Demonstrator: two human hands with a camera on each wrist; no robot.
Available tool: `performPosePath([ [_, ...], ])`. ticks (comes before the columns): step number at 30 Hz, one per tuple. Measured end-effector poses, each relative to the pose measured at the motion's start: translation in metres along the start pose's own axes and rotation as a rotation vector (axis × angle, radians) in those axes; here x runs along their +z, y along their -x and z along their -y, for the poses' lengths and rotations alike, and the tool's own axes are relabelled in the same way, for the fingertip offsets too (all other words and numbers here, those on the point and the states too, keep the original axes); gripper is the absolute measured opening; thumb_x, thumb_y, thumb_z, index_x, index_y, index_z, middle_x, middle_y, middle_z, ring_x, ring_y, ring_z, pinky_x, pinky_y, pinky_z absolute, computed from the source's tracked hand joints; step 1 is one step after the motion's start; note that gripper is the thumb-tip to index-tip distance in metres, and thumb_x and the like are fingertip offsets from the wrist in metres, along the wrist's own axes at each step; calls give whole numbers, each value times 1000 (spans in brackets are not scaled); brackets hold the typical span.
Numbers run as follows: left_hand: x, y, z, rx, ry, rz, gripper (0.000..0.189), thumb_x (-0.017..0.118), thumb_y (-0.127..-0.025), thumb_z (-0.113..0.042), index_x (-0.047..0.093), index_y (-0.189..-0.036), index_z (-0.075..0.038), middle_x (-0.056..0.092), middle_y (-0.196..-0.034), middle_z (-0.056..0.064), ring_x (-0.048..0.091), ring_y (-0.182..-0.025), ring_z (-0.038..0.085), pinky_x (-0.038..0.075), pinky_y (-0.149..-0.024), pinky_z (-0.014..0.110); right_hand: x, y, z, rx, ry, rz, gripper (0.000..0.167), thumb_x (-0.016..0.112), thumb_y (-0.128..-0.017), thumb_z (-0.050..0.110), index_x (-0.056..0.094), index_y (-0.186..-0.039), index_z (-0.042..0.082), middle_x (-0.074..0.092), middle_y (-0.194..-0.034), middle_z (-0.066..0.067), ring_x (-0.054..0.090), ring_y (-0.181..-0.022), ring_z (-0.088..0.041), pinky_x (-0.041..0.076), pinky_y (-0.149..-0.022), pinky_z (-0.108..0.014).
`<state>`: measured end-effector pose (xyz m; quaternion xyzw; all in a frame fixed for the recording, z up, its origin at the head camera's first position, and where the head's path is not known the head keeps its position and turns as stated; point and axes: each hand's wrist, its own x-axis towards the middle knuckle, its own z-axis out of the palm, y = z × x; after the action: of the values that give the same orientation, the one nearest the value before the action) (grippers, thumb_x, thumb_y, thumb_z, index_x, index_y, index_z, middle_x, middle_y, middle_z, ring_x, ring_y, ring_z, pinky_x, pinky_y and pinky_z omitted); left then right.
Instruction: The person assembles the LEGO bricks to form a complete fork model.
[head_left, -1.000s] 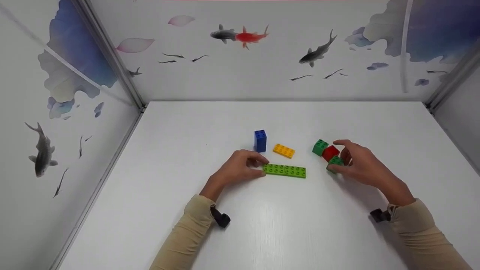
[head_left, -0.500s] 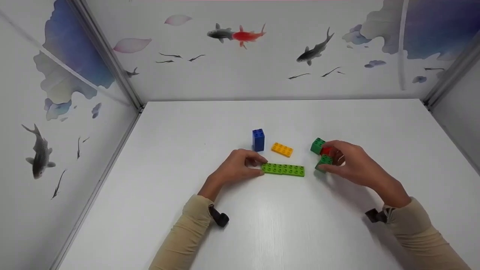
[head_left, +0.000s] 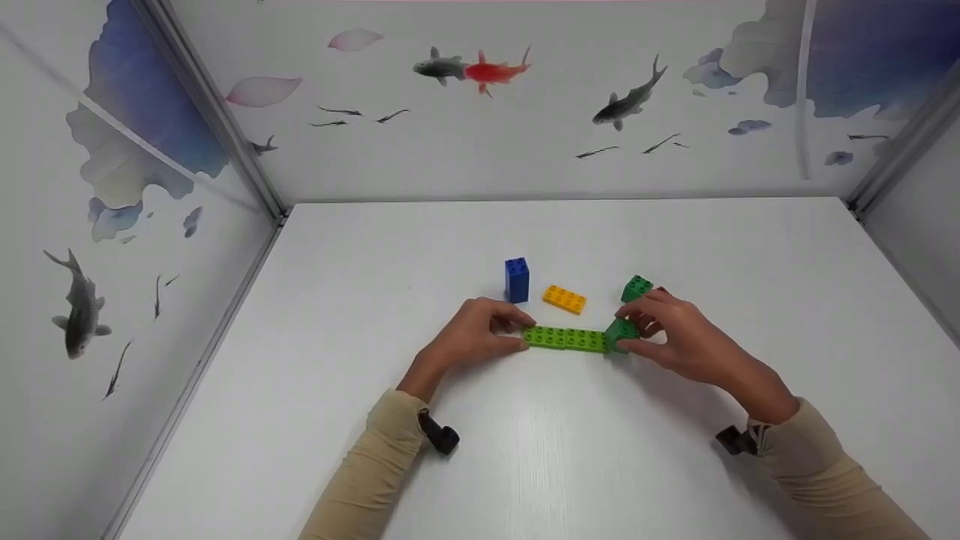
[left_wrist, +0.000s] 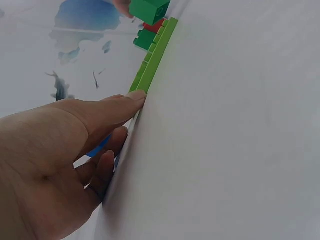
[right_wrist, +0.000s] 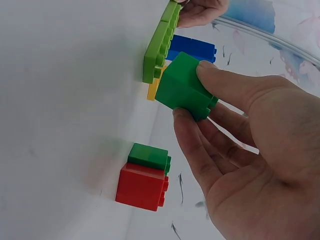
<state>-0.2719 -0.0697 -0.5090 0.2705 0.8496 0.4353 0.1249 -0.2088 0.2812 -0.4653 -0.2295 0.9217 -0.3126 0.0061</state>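
Two light green toy bricks lie end to end in a strip on the white table. My left hand pinches the strip's left end, thumb on the near side in the left wrist view. A dark green brick is pinched between thumb and fingers of my right hand. It hangs tilted at the strip's right end, off the table; whether it touches the strip I cannot tell. Behind the right hand stand a second dark green brick and a red brick, the red one mostly hidden in the head view.
Behind the strip are an upright blue brick stack and a flat yellow brick. Printed walls border the table at the back and sides.
My right hand has carried the dark green brick leftward, from beside the red brick to the strip's right end. The left hand stays on the strip.
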Motion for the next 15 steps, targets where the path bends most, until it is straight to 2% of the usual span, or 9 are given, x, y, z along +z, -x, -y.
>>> performPosePath([
  [7,1,0,0,5,-10,-8,29,86,-93,-19,83,-121,-25,77,-114,-8,65,-97,12,56,-88,27,8,-5,2,-26,34,-8,42,90,-90,15,72,-127,7,70,-116,-3,72,-96,-14,65,-87,-34],
  [15,1,0,3,4,-3,-13,29,87,-93,-19,84,-122,-25,78,-113,-9,65,-97,12,56,-88,28,11,-13,4,-25,25,-6,41,90,-90,15,73,-127,7,70,-115,-3,71,-97,-16,65,-87,-37],
])
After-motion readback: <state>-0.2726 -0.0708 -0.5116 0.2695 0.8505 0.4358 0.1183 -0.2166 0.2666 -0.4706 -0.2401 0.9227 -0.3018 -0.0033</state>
